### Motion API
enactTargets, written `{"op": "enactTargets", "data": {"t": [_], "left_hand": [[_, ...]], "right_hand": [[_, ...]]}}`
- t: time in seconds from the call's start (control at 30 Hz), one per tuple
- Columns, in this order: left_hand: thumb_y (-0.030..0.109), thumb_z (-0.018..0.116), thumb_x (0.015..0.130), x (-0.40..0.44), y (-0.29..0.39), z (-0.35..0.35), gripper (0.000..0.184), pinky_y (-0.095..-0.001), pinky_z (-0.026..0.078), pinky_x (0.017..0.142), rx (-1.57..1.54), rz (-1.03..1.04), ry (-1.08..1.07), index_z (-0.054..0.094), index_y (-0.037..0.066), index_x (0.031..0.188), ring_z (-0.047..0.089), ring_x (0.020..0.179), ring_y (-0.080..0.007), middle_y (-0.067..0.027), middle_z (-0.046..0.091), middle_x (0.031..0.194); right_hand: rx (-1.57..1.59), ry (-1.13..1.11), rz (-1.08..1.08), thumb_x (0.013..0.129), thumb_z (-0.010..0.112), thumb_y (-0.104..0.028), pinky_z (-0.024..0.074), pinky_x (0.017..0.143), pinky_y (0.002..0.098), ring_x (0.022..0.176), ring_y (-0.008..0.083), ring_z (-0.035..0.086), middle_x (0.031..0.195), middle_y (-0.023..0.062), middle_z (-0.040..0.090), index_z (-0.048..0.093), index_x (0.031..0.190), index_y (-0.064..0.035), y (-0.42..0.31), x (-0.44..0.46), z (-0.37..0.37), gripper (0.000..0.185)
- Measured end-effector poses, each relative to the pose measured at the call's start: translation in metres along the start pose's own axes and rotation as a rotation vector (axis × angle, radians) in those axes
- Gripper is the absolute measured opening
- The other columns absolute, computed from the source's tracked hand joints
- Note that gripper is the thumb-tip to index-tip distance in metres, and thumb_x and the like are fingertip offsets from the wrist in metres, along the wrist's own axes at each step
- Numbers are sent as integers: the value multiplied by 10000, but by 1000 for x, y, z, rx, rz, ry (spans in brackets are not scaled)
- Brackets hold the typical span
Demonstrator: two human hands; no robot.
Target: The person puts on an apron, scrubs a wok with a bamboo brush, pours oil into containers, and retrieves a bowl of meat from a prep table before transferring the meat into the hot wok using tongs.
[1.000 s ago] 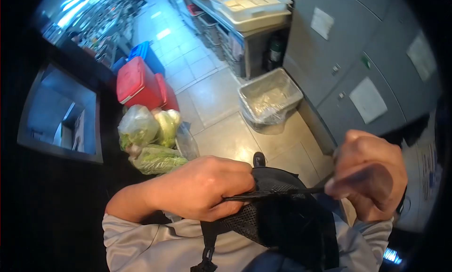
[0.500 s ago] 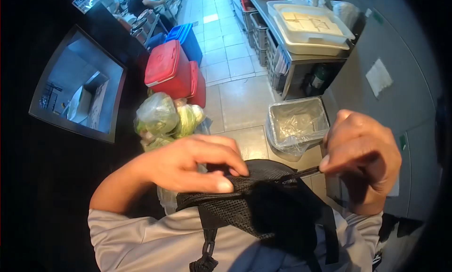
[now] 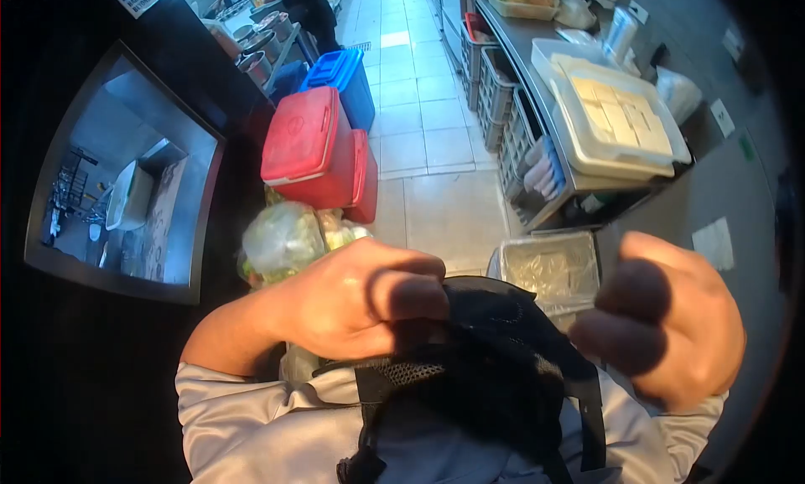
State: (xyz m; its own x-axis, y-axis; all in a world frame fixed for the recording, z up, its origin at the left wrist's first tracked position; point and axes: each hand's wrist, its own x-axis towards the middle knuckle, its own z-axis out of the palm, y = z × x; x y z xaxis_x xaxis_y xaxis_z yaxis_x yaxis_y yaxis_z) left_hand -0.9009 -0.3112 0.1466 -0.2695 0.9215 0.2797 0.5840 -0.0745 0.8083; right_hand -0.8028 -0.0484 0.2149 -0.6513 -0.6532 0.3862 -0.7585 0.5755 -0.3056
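A black bag (image 3: 495, 329) with mesh panels and straps lies against my chest over a light grey shirt. Much of it sits in deep shadow. My left hand (image 3: 360, 300) is closed at the bag's upper left edge, its fingertips hidden behind the knuckles and shadow. Off the bag's right side, my right hand (image 3: 671, 325) is raised with curled fingers and thumb drawn close together. It is somewhat blurred, and whatever may be between its fingertips cannot be made out.
Bagged green vegetables (image 3: 281, 241), a red cooler (image 3: 306, 140) and a blue bin (image 3: 344, 82) line the left. On the right, a plastic-lined container (image 3: 549, 270) stands below a counter holding a tub of pale blocks (image 3: 616, 107). A person (image 3: 306, 10) stands farther back.
My left hand has gone from spread fingers to a closed grip at the bag. The right hand has moved slightly right and down; the dark strip it pinched no longer shows. The view has shifted.
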Motion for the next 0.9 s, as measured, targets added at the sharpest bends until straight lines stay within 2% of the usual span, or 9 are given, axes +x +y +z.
{"op": "enactTargets", "data": {"t": [0.03,0.07,0.27,0.37,0.4,0.47,0.67,0.73,0.9], "left_hand": [[99,678,809,0,0,-19,148,-369,457,533,39,54,46,601,-1,886,579,602,-304,-129,560,783],[76,663,823,2,0,-39,131,-384,458,533,81,109,89,588,1,900,580,603,-312,-129,562,804],[61,663,799,-6,-49,-131,106,-373,419,489,111,52,82,588,-3,838,556,576,-309,-126,535,711],[75,726,707,-2,-88,-146,172,-347,458,565,102,-81,128,583,15,782,582,614,-304,-115,546,699],[75,723,718,1,-98,-153,167,-351,456,555,35,-100,142,580,19,785,578,606,-305,-114,543,697],[37,654,798,13,-107,-169,109,-386,401,518,28,-108,141,551,8,780,547,609,-323,-133,499,698],[45,681,798,49,-134,-213,138,-363,407,491,92,-89,241,546,28,774,546,594,-291,-104,479,702],[44,699,781,64,-150,-230,149,-351,404,481,106,-77,248,551,36,775,535,574,-286,-98,474,708],[49,700,792,120,-201,-279,201,-360,376,475,179,-264,194,518,33,710,512,535,-277,-93,471,659]], "right_hand": [[-122,50,27,489,712,-144,315,435,315,535,183,454,671,42,437,633,785,-50,-3,19,-7,321],[-131,53,22,489,712,-144,315,435,315,535,183,454,671,42,437,633,785,-50,0,33,-16,321],[-255,219,-21,814,676,-138,499,657,324,673,198,542,791,6,513,555,952,-98,55,74,-65,188],[40,7,-64,784,678,-227,493,625,325,729,231,579,860,89,562,647,916,-68,96,103,-29,208],[176,-93,-90,769,678,-271,490,610,325,758,247,597,894,130,586,693,898,-54,111,112,-14,254],[382,-62,55,774,681,-226,494,616,322,780,241,601,924,140,593,671,972,-53,120,154,25,263],[31,-155,-168,717,733,-132,501,607,332,749,226,605,894,133,597,663,963,-110,215,187,54,257],[65,-215,-132,709,740,-120,514,651,340,779,235,612,917,160,592,644,919,-99,247,200,48,232],[185,-230,-411,730,693,-124,523,692,354,845,283,619,1015,189,586,616,895,-61,368,242,54,193]]}}
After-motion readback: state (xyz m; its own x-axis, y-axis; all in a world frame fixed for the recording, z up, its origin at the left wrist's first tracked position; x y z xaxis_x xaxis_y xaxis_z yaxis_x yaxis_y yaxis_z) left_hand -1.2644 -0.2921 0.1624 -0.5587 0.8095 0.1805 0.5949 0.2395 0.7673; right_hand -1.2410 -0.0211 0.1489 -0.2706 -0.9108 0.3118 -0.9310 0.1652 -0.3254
